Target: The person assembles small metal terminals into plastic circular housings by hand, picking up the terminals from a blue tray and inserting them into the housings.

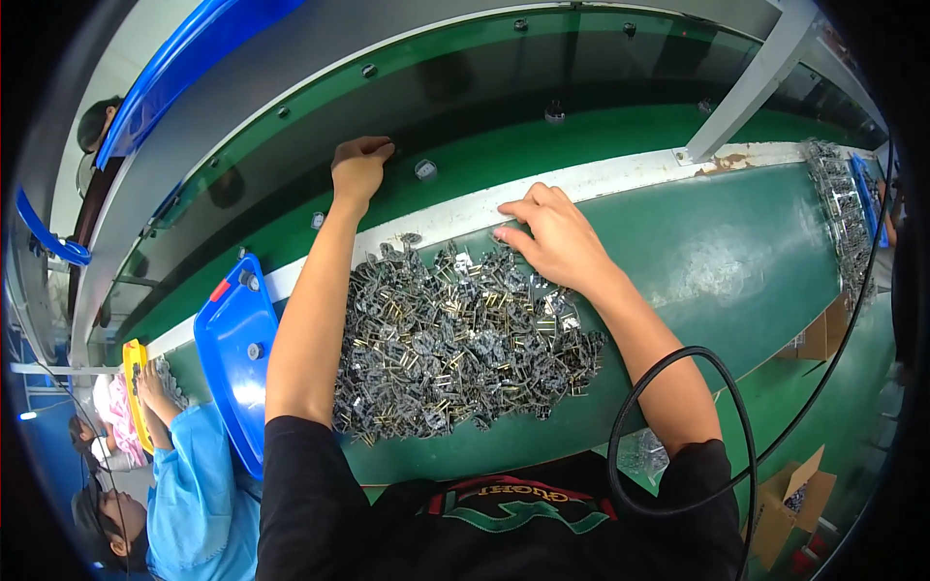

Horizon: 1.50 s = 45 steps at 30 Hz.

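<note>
A large heap of small grey metal-and-plastic parts (455, 339) with brassy pins lies on the green worktable (717, 261) in front of me. My right hand (552, 237) rests palm down at the heap's far edge, fingers spread over the parts. My left hand (360, 167) reaches further out over the green conveyor belt (504, 155), fingers curled; what it holds is hidden. A single small grey part (425, 170) sits on the belt just right of that hand.
A blue plastic tray (235, 349) stands at my left. Another pile of parts (841, 218) lies far right by a blue tray. A co-worker in a light blue top (199, 484) sits lower left. A black cable (678, 426) loops near my right elbow. Cardboard boxes (785, 504) stand below right.
</note>
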Tool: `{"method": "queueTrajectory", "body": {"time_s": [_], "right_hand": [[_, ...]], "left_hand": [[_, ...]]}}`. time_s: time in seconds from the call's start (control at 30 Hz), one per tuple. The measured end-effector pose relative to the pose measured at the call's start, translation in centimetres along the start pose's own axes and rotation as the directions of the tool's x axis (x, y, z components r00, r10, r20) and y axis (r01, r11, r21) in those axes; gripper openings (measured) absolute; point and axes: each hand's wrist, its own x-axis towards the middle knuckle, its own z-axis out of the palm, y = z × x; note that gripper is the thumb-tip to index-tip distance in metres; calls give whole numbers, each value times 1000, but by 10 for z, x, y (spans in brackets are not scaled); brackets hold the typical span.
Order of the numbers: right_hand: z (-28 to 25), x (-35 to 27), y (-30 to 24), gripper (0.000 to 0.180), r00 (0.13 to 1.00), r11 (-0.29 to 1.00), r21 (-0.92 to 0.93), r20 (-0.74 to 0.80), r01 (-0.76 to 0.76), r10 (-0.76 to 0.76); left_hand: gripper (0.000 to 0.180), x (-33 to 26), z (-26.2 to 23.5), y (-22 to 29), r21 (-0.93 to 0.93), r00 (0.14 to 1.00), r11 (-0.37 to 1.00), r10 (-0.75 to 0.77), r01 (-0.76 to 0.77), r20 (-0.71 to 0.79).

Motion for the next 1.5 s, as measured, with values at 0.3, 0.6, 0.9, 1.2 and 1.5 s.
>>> {"method": "queueTrajectory", "body": {"time_s": [0.3,0.6,0.9,1.2,1.5], "right_hand": [[-8,6,5,13,987,994,-6,120,110,-108],[-26,-5,14,9,997,973,224,46,51,-63],[-35,-15,-40,26,928,901,284,-277,327,-249],[-42,-26,-49,31,956,943,206,-189,263,-226],[-40,-27,-49,28,929,946,91,-240,310,-282]], "left_hand": [[36,-28,7,46,312,869,837,328,-449,372],[32,-99,-11,86,-81,912,982,186,-168,364],[35,-154,-20,104,-225,823,972,184,-70,538],[36,-163,-21,112,-228,781,965,239,-127,577],[36,-156,-21,113,-337,763,942,225,-11,605]]}}
